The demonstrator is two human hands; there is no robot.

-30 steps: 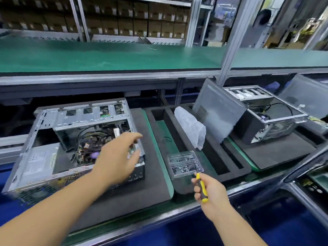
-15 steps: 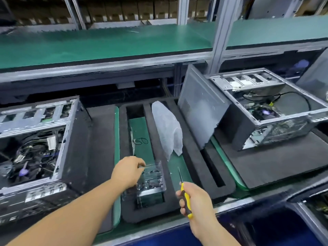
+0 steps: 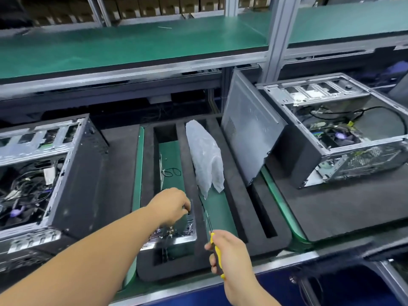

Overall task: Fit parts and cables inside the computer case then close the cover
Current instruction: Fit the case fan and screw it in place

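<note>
Left hand, gone from the open case at nine o'clock, now pinches into the screw box; right hand grips the screwdriver — fastening likely next.

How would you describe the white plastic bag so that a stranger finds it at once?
Look at the black foam tray in the middle, between the two open computer cases. The white plastic bag leans on its central foam ridge, just left of the grey side panel. It is the only soft, crumpled, translucent white thing there.
</note>
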